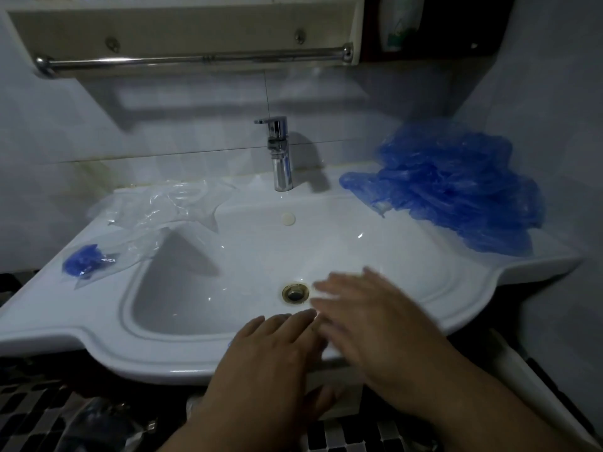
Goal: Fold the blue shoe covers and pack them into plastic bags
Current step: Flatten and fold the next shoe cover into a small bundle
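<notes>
The white ceramic counter (98, 324) with its moulded basin fills most of what we see, its curved front rim running across at six o'clock. Above it, at twelve o'clock, a chrome towel rail (195, 59) hangs under a pale shelf.

On the counter's back right corner, at two o'clock from the drain (295, 292), lies the loose pile of blue shoe covers (456, 187), crumpled and unfolded, reaching to the wall and spilling toward the basin's edge. Opposite, at ten o'clock, a few clear plastic bags (163, 203) lie slack on the counter, one corner hanging over the basin's rim.

Our right hand (375, 318) hovers over the basin at three o'clock from the drain, just beside it. It is blurred, but its grip is plainly apart: fingers straight and spread, pointing to ten o'clock, holding nothing. Our left hand (277, 357) sits at six o'clock, palm down over the counter's front rim, its fingertips reaching in over the basin. Its grip is likewise apart, with fingers straight and close together, and nothing in it. Whether the two hands touch where their fingers meet, we cannot tell.

At nine o'clock, on the counter's left wing, a packed bag (107, 256) lies flat with a small blue folded shoe cover (83, 260) inside.

The chrome tap (280, 158) stands upright at twelve o'clock behind the basin, with a round overflow cap (288, 218) below it.
</notes>
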Action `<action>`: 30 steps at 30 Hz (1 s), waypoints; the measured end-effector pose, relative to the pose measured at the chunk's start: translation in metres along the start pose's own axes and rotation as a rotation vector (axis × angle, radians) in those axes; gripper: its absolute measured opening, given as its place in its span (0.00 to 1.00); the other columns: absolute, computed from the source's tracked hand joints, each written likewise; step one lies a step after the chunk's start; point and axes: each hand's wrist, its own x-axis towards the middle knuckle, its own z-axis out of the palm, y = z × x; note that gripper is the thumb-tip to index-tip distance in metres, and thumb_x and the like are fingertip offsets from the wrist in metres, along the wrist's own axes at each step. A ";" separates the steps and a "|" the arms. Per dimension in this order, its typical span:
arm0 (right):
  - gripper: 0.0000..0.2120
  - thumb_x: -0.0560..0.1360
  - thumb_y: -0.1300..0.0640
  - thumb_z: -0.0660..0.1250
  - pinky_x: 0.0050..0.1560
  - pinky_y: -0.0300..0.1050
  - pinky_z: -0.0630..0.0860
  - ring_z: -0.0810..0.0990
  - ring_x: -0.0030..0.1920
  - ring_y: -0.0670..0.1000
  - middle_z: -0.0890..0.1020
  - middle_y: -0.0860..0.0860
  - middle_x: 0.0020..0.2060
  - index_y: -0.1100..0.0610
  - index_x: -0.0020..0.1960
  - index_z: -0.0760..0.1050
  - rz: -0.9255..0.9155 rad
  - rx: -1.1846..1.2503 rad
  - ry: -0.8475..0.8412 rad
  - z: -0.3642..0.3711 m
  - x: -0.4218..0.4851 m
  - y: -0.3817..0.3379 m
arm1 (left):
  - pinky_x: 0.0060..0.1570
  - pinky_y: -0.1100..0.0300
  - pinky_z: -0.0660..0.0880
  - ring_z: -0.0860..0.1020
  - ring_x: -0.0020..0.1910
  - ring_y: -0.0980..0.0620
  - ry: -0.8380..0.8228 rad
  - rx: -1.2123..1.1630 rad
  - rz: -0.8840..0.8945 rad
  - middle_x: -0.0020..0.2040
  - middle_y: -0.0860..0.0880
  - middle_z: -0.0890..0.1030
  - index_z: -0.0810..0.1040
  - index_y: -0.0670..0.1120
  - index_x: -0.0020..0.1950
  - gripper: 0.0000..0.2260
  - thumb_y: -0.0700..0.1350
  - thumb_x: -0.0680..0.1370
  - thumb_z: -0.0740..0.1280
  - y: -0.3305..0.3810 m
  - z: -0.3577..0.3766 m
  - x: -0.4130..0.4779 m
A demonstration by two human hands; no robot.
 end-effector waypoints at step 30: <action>0.34 0.72 0.33 0.62 0.76 0.46 0.56 0.59 0.72 0.41 0.63 0.35 0.70 0.39 0.74 0.60 0.158 0.125 -0.140 -0.011 -0.012 0.017 | 0.54 0.61 0.73 0.76 0.53 0.62 0.090 -0.272 0.072 0.55 0.62 0.78 0.79 0.59 0.58 0.14 0.51 0.75 0.60 -0.027 -0.023 0.008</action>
